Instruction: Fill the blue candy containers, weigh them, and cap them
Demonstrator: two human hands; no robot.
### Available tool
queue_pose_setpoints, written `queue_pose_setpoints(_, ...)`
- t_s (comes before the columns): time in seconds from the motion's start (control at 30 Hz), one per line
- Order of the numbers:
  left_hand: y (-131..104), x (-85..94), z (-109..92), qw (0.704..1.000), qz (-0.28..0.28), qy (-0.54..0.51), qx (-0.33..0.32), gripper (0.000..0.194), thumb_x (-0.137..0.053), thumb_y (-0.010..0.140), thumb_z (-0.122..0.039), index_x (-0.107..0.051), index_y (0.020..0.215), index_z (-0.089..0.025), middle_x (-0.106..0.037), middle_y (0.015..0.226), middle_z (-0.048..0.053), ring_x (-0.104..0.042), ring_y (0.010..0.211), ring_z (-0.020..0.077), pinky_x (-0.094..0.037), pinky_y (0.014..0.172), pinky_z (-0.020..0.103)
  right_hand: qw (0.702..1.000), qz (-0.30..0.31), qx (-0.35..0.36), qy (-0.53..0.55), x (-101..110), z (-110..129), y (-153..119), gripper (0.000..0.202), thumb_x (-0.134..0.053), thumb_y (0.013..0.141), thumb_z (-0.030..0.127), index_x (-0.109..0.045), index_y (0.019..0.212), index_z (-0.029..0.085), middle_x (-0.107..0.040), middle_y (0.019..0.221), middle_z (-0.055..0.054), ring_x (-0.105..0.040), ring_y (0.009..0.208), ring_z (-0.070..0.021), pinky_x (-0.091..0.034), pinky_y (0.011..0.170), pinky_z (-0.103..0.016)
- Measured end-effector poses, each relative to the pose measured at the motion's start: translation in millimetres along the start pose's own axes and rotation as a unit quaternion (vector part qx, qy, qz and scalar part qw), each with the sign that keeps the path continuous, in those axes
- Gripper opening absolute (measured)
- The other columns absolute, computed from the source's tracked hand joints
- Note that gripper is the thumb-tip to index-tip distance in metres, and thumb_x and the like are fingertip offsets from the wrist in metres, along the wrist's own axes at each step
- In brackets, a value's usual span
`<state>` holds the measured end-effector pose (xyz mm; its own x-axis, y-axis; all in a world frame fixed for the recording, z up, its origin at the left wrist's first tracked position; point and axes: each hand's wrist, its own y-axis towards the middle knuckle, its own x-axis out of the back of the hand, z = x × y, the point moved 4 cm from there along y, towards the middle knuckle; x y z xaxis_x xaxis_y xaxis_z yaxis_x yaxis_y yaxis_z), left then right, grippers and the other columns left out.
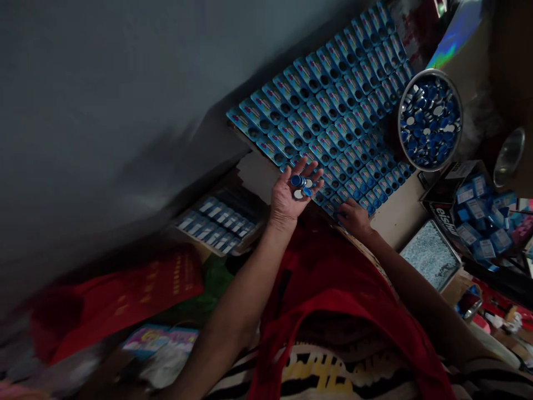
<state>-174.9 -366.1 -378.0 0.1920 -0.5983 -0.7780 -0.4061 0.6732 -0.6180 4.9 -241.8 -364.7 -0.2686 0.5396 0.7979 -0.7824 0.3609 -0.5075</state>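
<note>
Left hand (288, 195) (palm up) holding blue-and-white discs (302, 186), blue cards (328, 94) in rows

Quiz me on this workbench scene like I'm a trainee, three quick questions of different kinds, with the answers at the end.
1. Where do the small round blue-and-white discs at the left hand lie?
A) On the back of the hand
B) On the open palm
C) Inside a closed fist

2. True or false: the round metal bowl holds a heap of loose discs.

3. Fill in the gap: the fingers of the right hand are at the near edge of rows of small rectangular packs, whose main colour is ____.

Key: 1. B; 2. true; 3. blue
</note>
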Motion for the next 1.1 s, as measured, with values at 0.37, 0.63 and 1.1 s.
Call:
queue_pose_setpoints(0.37, 1.8, -2.5, 3.3, 1.000, -0.020, -0.014, 0.004, 0.042, -0.047, 0.110, -0.047, -0.073, 0.134, -0.025, -0.075, 0.139, 0.011, -0.067, 0.137, 0.0296, -0.058, 0.112, 0.050, 0.999, 0.028, -0.024, -0.016, -1.2, 3.6, -1.3, 0.030, -0.056, 0.098, 0.015, -0.073, 0.121, 0.020, -0.075, 0.117, -0.008, -0.068, 0.105, -0.0198, -0.047, 0.092, -0.027)
queue_pose_setpoints(0.63, 5.6, -11.1, 13.6, 1.000, 0.001, 0.006, 0.012, 0.040, -0.048, 0.109, -0.046, -0.075, 0.127, -0.022, -0.076, 0.136, 0.012, -0.066, 0.139, 0.0301, -0.056, 0.114, 0.052, 0.985, 0.089, -0.105, -0.108, 8.1, 29.6, 10.8, 0.031, -0.045, 0.107, 0.021, -0.071, 0.123, 0.023, -0.075, 0.123, -0.010, -0.072, 0.105, -0.0228, -0.047, 0.077, -0.030)
queue_pose_setpoints(1.1, 56.1, -56.1, 29.5, 0.995, 0.086, 0.019, 0.040, 0.041, -0.051, 0.108, -0.049, -0.072, 0.134, -0.025, -0.074, 0.140, 0.012, -0.069, 0.135, 0.0293, -0.057, 0.111, 0.051, 0.986, -0.005, -0.157, 0.054, 39.7, 21.2, 17.8, 0.015, -0.070, 0.095, 0.032, -0.069, 0.107, 0.023, -0.079, 0.096, -0.003, -0.072, 0.089, -0.0200, -0.045, 0.073, -0.026)
